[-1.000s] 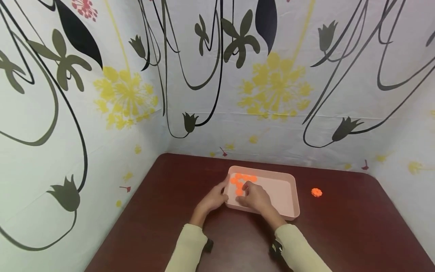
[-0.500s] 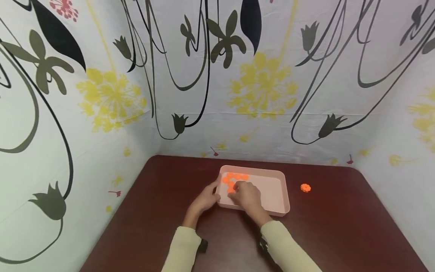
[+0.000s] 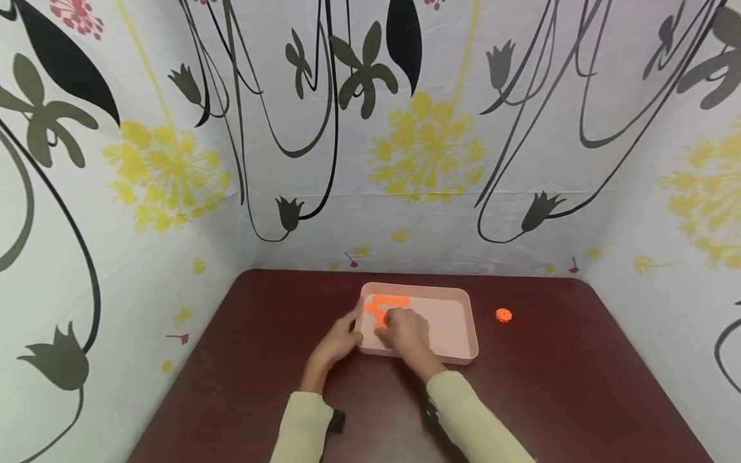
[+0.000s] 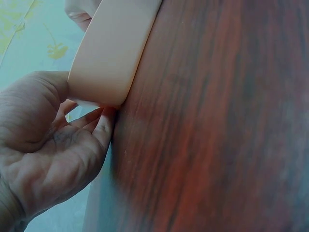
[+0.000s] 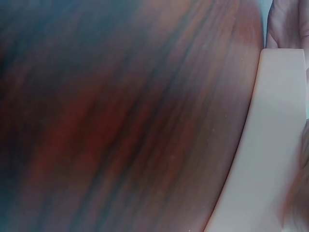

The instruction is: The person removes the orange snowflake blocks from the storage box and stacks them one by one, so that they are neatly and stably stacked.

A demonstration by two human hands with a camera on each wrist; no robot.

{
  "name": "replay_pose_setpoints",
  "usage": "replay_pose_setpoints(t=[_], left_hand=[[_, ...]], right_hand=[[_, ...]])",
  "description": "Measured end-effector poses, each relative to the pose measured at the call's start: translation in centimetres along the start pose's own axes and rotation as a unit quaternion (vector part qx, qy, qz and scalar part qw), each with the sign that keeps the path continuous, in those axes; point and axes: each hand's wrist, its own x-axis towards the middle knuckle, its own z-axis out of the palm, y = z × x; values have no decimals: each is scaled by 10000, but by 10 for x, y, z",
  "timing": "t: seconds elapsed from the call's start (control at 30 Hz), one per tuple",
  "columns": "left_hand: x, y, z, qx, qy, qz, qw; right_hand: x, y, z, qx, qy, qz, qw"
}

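A shallow pink tray (image 3: 447, 325) lies on the table with several flat orange discs (image 3: 395, 301) laid in its left part, in a row along the back and a line running forward. My left hand (image 3: 338, 339) holds the tray's left end; in the left wrist view its thumb lies at the tray wall (image 4: 108, 48) and its fingers reach round the corner. Inside the tray, my right hand (image 3: 410, 333) has curled fingers and thumb on either side of the front orange disc (image 3: 379, 323), seemingly pinching it. The right fingertips are partly hidden. In the right wrist view the tray's front wall (image 5: 263, 145) hides most of that hand.
An orange scalloped piece, perhaps a small stack of discs (image 3: 503, 315), lies on the dark red-brown table (image 3: 278, 308) to the right of the tray. Patterned white cloth (image 3: 434, 238) hangs behind the table and at both sides.
The head view has turned to the right, so everything shifts left in it. Both hands keep their places at the tray, with the right fingers moving only slightly over the front disc.
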Motion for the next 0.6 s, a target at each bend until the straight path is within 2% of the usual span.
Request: replay_pose_setpoints(t=[0.5, 0.6], left_hand=[[1, -1, -2, -14, 36, 32, 10000], [1, -2, -2, -2, 28, 21, 10000]], right_hand=[[10, 0, 2, 318, -664, 474, 9962], [9, 0, 2, 321, -727, 458, 9958]])
